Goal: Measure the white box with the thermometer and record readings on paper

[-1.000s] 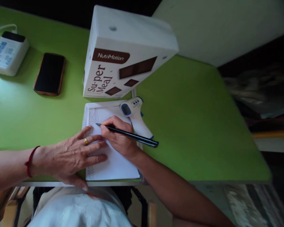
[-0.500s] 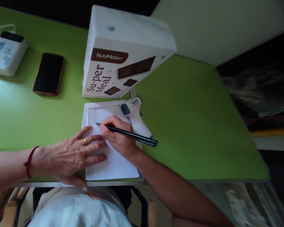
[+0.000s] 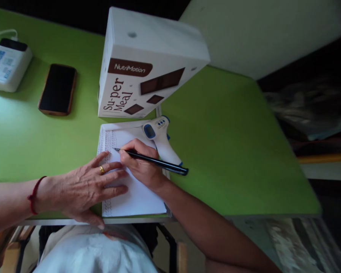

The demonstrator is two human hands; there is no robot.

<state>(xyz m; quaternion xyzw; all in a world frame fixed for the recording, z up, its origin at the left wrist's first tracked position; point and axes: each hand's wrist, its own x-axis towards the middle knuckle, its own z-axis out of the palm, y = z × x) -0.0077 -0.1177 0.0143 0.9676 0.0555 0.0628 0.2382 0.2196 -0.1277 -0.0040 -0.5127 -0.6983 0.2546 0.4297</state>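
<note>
My right hand [image 3: 140,163] is closed around a black pen [image 3: 165,164], its tip on a white sheet of paper [image 3: 139,199]. Rows of small handwriting run along the left side of the sheet. Spread flat, my left hand [image 3: 88,185] lies across the sheet's left part, fingers apart, with the thumb over the table's front edge. It covers some of the writing. A white and blue infrared thermometer [image 3: 161,138] lies at the paper's upper right, just beyond my right hand, partly hidden by it.
A white box [image 3: 156,57] printed "NutriMotion Su-per Meal" stands behind the paper. To its left, a smartphone [image 3: 58,89] and a white device [image 3: 10,66] with a cable lie on the green table [image 3: 230,151]. A chair armrest [image 3: 182,258] shows below the table edge.
The whole view has shifted very slightly to the left. Both hands, the pen and the paper otherwise look almost the same.
</note>
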